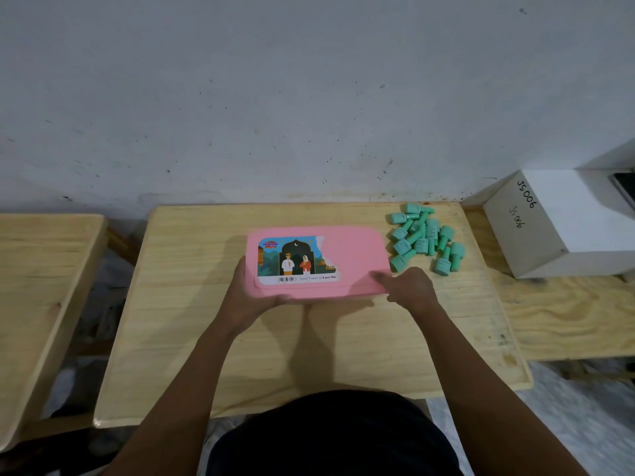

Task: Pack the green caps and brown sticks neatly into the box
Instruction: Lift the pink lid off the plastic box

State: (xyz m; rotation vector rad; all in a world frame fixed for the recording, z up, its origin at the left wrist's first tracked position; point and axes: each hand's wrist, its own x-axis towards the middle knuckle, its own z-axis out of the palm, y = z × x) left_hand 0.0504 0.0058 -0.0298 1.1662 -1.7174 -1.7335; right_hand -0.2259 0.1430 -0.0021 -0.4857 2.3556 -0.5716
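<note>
A pink plastic box (354, 255) with its lid on and a partly torn picture label lies in the middle of the wooden table (213, 338). My left hand (251, 297) grips its near-left corner, thumb on the front edge. My right hand (409, 286) rests on the near-right corner, fingers flat on the lid. A loose pile of several green caps (424, 237) lies on the table just right of the box. I see no brown sticks.
A white cardboard box (563, 221) marked "JS006" stands at the right on a lower wooden board. Another wooden table (37, 290) stands to the left across a gap. A grey wall runs right behind the table.
</note>
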